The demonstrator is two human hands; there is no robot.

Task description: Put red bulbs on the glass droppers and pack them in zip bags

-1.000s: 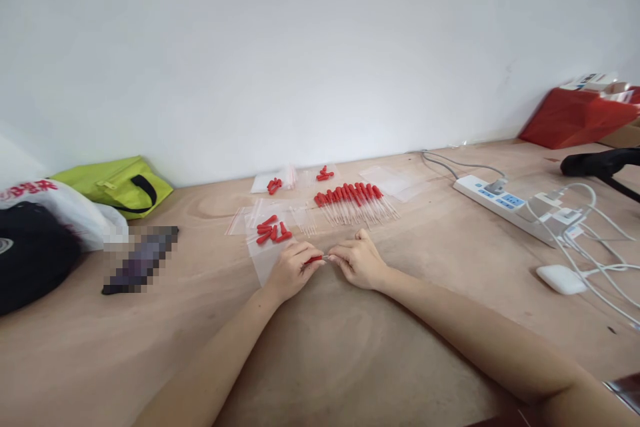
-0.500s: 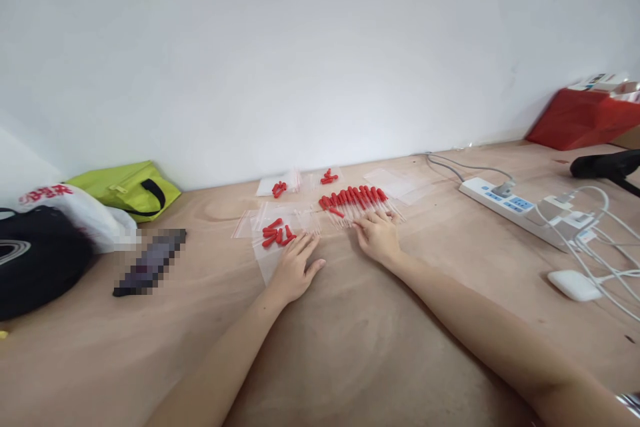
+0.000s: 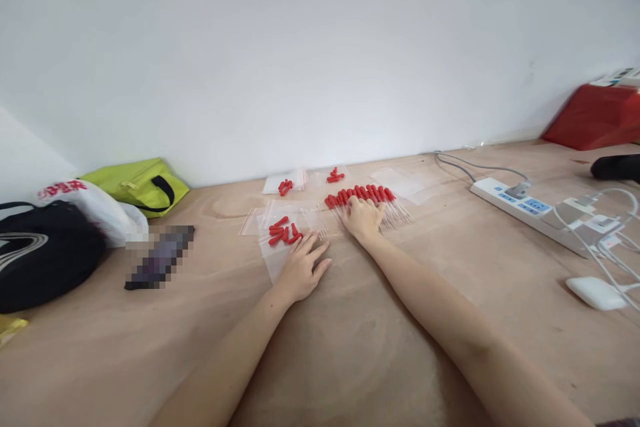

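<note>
A slanted row of droppers with red rubber bulbs (image 3: 383,193) and thin pale tubes (image 3: 400,212) lies on the table. My right hand (image 3: 363,219) reaches over the left half of this row. Its fingers are curled down among the bulbs, and what they grip is hidden beneath them. My left hand (image 3: 301,268) rests flat with its fingers spread, holding nothing. By its fingertips, several loose red bulbs (image 3: 277,231) lie on a clear zip bag (image 3: 273,260). Thin tubes (image 3: 323,233) poke out just past those fingers.
Behind lie two small groups of red bulbs (image 3: 285,187) on clear bags, and another clear bag (image 3: 400,181). A power strip (image 3: 520,203) with cables and a white charger (image 3: 595,293) are at right. Green (image 3: 137,183), white and black bags stand left, near a blurred-out dark object (image 3: 160,259).
My right hand has moved left and farther in, from the tube ends up to the red bulbs, and its fingers have curled. My left hand stays in place. The view has shifted slightly.
</note>
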